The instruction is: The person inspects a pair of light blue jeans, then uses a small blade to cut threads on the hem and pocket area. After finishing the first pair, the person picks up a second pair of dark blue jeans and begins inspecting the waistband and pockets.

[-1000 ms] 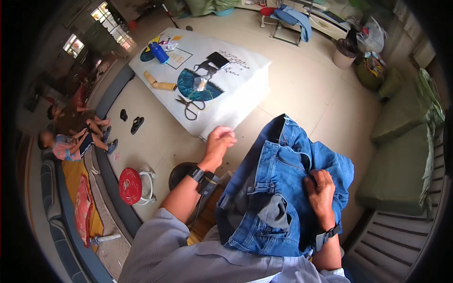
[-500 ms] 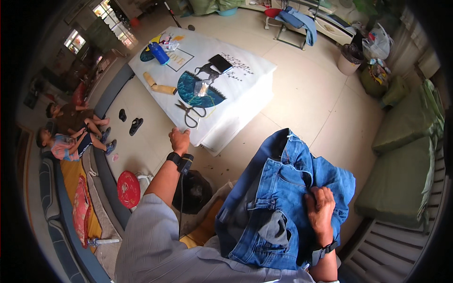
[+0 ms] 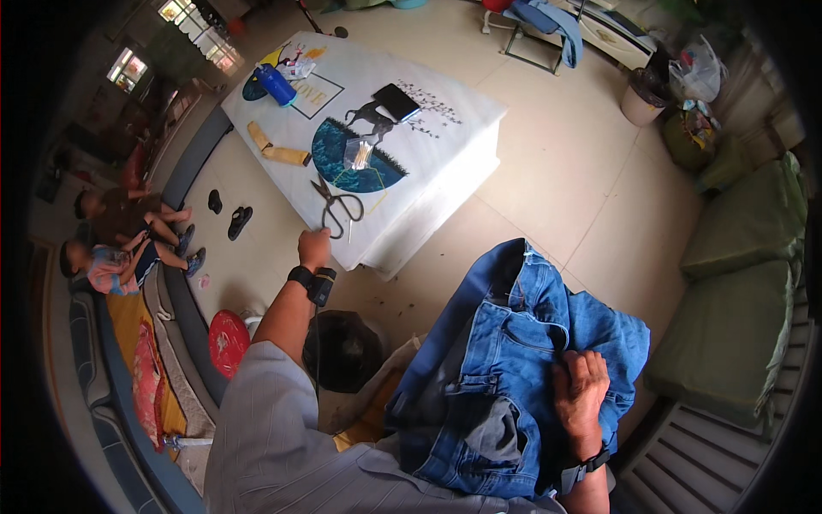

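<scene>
My left hand (image 3: 314, 249) reaches to the near corner of the white table, its fingers closed at one handle loop of the dark scissors (image 3: 336, 211), which lie on the tabletop. A small white stick (image 3: 349, 232) lies by the scissors, along with a thin yellow thread. Across my lap is a pair of blue jeans (image 3: 514, 343), bunched, with the waistband and a grey pocket lining showing. My right hand (image 3: 582, 390) lies on the jeans with fingers curled into the denim.
On the patterned table (image 3: 411, 227) are a packet of sticks (image 3: 360, 154), a folded tan strip (image 3: 278, 152), a phone (image 3: 396, 103) and a blue bottle (image 3: 276, 85). Below sits a black-lined bin (image 3: 342, 351). Two people sit on the sofa at left; a red stool (image 3: 229, 343) stands nearby.
The view has shifted slightly, so the table sits a little further left and up. My left hand has drawn closer to the scissors' handle. My right hand stays on the jeans.
</scene>
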`<control>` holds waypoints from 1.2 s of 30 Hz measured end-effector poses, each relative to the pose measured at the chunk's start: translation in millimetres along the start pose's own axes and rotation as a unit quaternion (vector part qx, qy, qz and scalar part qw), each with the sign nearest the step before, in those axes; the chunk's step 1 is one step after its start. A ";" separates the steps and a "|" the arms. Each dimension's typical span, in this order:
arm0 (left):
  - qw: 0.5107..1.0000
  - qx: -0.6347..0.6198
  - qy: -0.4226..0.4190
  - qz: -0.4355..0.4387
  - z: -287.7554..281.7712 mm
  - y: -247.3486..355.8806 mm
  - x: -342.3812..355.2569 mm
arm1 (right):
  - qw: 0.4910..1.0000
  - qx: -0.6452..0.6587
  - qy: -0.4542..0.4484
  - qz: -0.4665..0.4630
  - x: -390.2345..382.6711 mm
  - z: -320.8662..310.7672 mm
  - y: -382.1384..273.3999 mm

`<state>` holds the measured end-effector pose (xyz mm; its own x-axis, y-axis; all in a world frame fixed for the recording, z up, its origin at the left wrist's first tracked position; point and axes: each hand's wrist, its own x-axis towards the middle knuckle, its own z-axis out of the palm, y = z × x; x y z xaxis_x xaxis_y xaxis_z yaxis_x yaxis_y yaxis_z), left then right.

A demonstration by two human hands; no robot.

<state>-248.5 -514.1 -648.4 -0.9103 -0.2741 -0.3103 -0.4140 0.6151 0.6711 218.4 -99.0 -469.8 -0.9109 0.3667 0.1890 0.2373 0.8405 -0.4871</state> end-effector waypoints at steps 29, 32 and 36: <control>0.891 -0.355 -0.237 0.156 -50.8 98.5 -214.8 | 0.988 0.139 0.044 0.049 -6.6 -11.1 5.2; 0.854 -0.385 -0.298 0.185 -53.2 114.4 -276.2 | 0.974 0.210 0.057 0.071 -3.4 -24.5 -1.3; 0.802 -0.406 -0.395 0.187 -48.9 127.5 -354.8 | 0.953 0.294 0.068 0.031 8.4 -39.5 -25.3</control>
<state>21.4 -374.6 -419.8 -0.8164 0.5689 -0.0989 -0.2721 -0.2279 0.9349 218.1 -101.4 -422.2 -0.8402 0.4892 0.2340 0.0225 0.4625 -0.8863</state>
